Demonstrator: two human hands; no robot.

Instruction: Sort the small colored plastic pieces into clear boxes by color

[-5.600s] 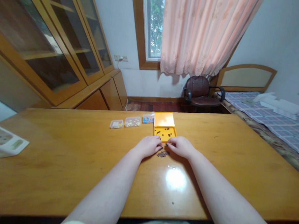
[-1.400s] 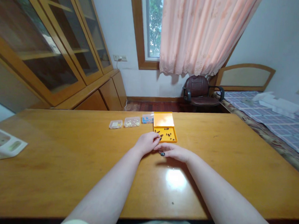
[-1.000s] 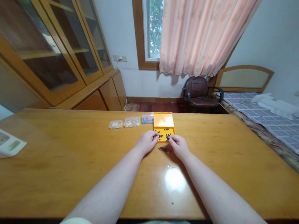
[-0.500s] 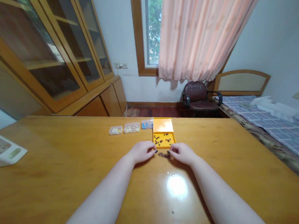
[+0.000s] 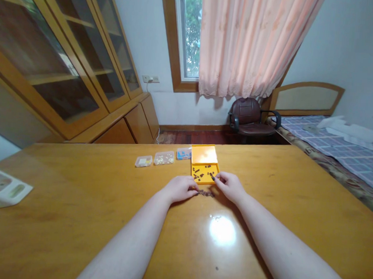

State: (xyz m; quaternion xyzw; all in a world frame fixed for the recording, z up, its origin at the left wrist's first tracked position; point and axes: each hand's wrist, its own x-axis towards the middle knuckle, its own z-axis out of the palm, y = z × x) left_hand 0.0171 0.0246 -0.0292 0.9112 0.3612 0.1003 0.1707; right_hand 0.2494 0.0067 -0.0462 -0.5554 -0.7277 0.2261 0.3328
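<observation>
Pieces (image 5: pixel 206 193), small and brown, lie heaped on the table (image 5: pixel 74 225) — left hand (image 5: pixel 181 189) half curled at their edge, right hand (image 5: pixel 230 187) nearly pinched by the yellow box (image 5: pixel 206 177), any grip too small to tell. More pieces dot the open box — plastic tubs (image 5: pixel 164 163) left of it.

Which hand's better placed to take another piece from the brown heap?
Left hand, probably: its fingertips are right at the left end of the heap of small brown pieces. The right hand is at the yellow case's near right corner.
</observation>
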